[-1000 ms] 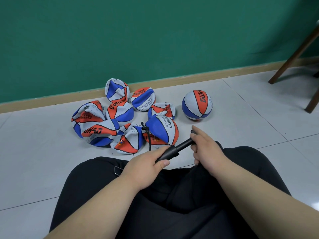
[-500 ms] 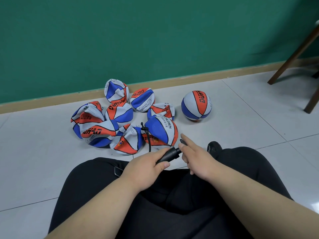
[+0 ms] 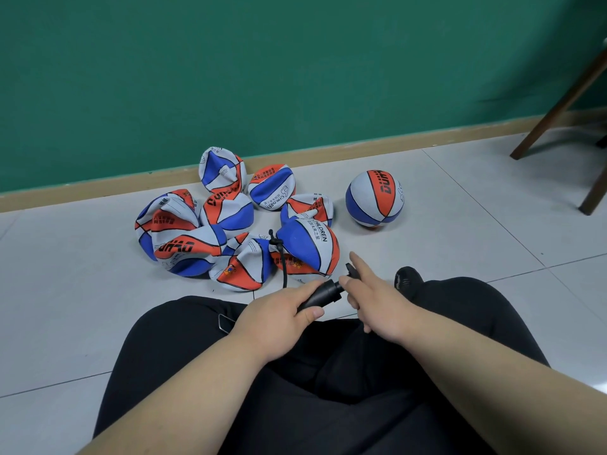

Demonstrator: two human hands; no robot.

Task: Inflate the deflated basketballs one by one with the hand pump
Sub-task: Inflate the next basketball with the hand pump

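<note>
over our lap, the left grip [image 3: 279, 310] is wrapped round the barrel of the hand pump [image 3: 323, 295], while the right grip [image 3: 371, 290] lies with fingers nearly straight, pressing the handle [image 3: 350, 269] rather than pinching it. the hose [image 3: 283, 267] climbs to the nearest deflated basketball [image 3: 305, 247] on the floor [image 3: 460, 241] — plainly slack. we'd curl the right fingers round the handle, brace the barrel, and drive full, straight strokes — never tugging the hose from the valve.

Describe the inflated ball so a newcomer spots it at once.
Below the green wall, a heap of crumpled balls lies on the tiled floor. The inflated ball stands apart to their right, the only fully round one.
</note>
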